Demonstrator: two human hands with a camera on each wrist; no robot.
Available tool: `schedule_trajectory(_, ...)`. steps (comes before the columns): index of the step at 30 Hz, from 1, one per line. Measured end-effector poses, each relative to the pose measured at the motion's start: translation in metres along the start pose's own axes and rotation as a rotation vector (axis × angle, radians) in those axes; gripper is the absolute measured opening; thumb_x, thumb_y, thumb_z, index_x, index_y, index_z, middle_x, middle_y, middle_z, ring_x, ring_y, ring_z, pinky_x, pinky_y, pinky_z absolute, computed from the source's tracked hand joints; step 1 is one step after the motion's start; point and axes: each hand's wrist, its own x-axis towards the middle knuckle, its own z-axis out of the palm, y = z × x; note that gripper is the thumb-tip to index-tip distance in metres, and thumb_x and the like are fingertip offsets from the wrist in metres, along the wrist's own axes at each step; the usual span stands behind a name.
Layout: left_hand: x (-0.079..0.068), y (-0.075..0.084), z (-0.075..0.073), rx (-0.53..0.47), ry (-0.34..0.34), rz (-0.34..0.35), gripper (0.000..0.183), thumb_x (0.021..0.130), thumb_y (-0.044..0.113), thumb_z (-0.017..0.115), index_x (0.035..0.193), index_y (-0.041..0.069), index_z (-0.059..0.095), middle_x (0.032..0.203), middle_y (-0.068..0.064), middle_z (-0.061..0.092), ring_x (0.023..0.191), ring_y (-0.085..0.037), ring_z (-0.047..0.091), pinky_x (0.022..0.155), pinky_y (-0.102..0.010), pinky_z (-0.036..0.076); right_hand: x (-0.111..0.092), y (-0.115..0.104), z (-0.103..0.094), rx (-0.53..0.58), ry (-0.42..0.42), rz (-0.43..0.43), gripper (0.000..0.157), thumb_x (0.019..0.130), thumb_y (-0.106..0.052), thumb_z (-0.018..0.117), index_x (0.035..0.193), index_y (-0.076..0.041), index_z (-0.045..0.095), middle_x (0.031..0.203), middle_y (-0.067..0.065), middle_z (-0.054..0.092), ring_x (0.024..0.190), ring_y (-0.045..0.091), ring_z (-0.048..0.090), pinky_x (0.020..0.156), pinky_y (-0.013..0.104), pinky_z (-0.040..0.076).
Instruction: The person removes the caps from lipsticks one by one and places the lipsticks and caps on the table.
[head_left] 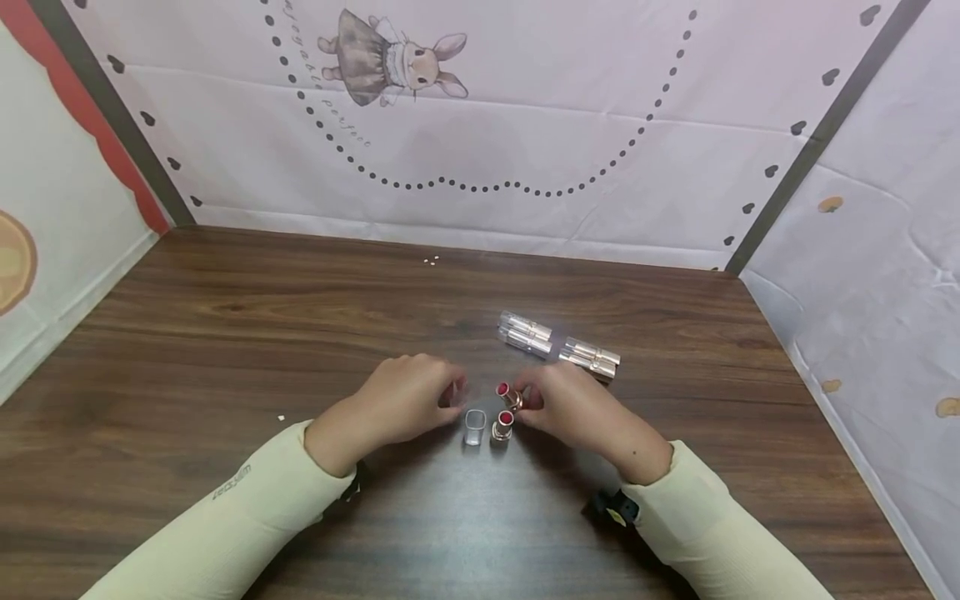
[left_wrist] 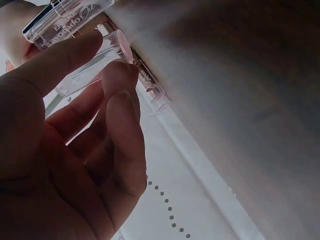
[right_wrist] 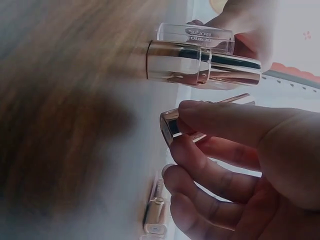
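My left hand [head_left: 408,396] pinches a clear cap [left_wrist: 92,67] between thumb and fingertips; in the head view this cap is barely visible. Just right of that hand, a second clear cap [head_left: 474,428] stands on the table, with printed lettering on its side in the left wrist view. Beside it, an uncapped red lipstick [head_left: 502,428] stands upright on its gold base. My right hand [head_left: 570,404] holds another uncapped red lipstick [head_left: 511,397] by its gold base [right_wrist: 171,126], tilted, its red tip towards the left hand.
Farther back on the wood-grain table [head_left: 225,333] lie two pairs of capped lipsticks, the left pair [head_left: 525,334] and the right pair [head_left: 591,358]. Small white bits [head_left: 431,261] are near the back edge. Printed cloth walls [head_left: 480,217] border the table.
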Motion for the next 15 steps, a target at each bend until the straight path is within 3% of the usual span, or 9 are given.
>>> schedule_trajectory(15, -0.0026, -0.0015, -0.0001, 0.007, -0.023, 0.031, 0.017, 0.083, 0.031, 0.081, 0.085, 0.021, 0.068, 0.067, 0.011, 0.056, 0.062, -0.011, 0.051, 0.055, -0.031, 0.04, 0.0036, 0.0028, 0.0058, 0.007, -0.046, 0.02, 0.019, 0.084, -0.012, 0.078, 0.102, -0.011, 0.073, 0.07, -0.007, 0.067, 0.062, 0.001, 0.056, 0.061, 0.023, 0.048)
